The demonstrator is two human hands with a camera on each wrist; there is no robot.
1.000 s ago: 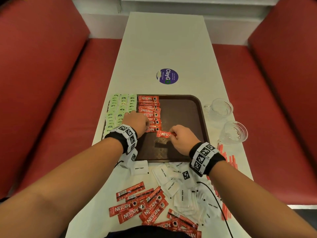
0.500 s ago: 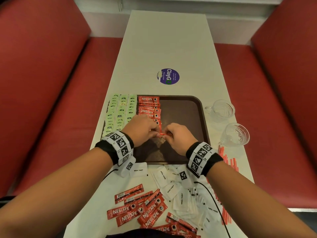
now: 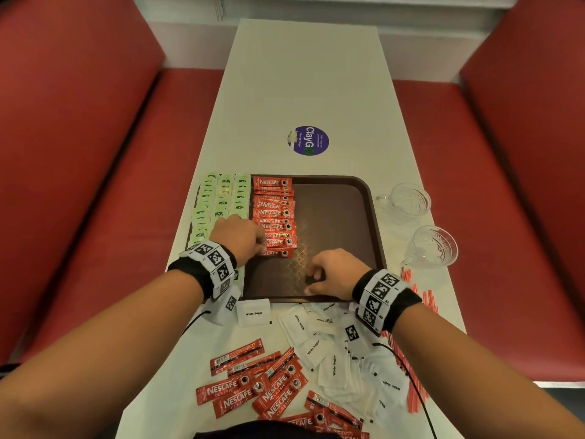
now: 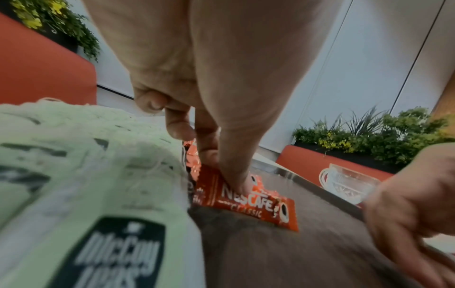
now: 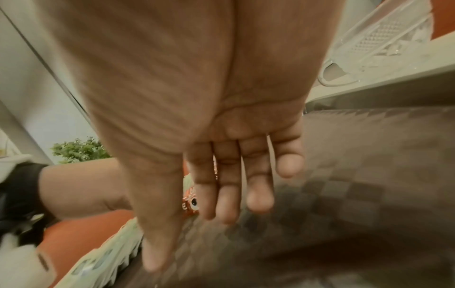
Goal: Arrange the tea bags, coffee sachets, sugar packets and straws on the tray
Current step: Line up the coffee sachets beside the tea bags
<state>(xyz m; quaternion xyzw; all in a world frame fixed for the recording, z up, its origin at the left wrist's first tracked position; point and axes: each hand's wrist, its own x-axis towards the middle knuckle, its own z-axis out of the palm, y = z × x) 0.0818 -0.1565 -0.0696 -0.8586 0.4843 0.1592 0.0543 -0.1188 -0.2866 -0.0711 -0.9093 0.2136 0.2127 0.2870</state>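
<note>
A brown tray (image 3: 342, 217) holds rows of green tea bags (image 3: 221, 204) on its left and a column of red coffee sachets (image 3: 273, 213) beside them. My left hand (image 3: 245, 239) pinches the left end of the nearest coffee sachet (image 3: 280, 253) at the column's near end. In the left wrist view the thumb lies on that sachet (image 4: 261, 206), with the tea bags (image 4: 86, 175) close on the left. My right hand (image 3: 329, 274) hovers over the tray's bare near part, its fingers (image 5: 258, 187) relaxed and holding nothing.
Loose coffee sachets (image 3: 253, 388) and white sugar packets (image 3: 332, 350) lie on the table in front of the tray. Red straws (image 3: 414, 397) lie along the right edge. Two glass cups (image 3: 405, 201) (image 3: 433, 245) stand right of the tray. Red benches flank the table.
Both hands carried a coffee sachet to the near end of the column. My right hand has let go and pulled back toward the tray's near edge; the left stays on the sachet.
</note>
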